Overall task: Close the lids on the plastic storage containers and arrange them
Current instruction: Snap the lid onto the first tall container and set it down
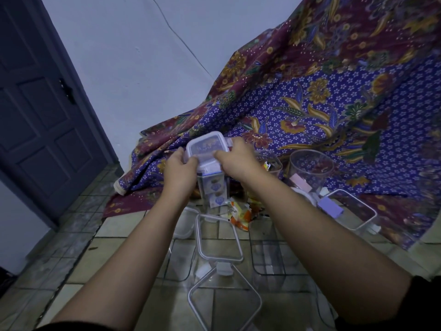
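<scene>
Containers of clear plastic stand and lie on the tiled floor point(71, 254) in front of the person. One tall square container point(213, 187), holding small packets with pale purple labels, stands upright near the edge of a patterned batik cloth point(334, 111) spread over the far side of the floor. Its lid point(207, 146), clear with a pale lilac rim and flaps, sits tilted on top, and a blue seal line shows under the near flap.

Both hands are on that lid. The left hand point(178, 172) curls its fingers over the lid's left edge; the right hand point(238, 158) grips the right side, thumb pressing on the top. Both hold the lid closely.

Nearer the person I count at least four more clear containers, all open: one tall rectangular container point(218, 237) in the middle, one square container point(224, 299) closest to the camera, one further container point(268, 259) to the right, and a low white-rimmed tub point(185, 225) to the left. On the cloth to the right stand two round clear jars point(311, 168), and a rectangular container point(353, 211) lies at the cloth's near edge with a lilac clip point(330, 207) beside it. A pink clip point(300, 183) lies near the jars. Orange and yellow snack packets point(241, 215) are piled just behind the tall middle container. A dark panelled door point(43, 115) is at the left.
</scene>
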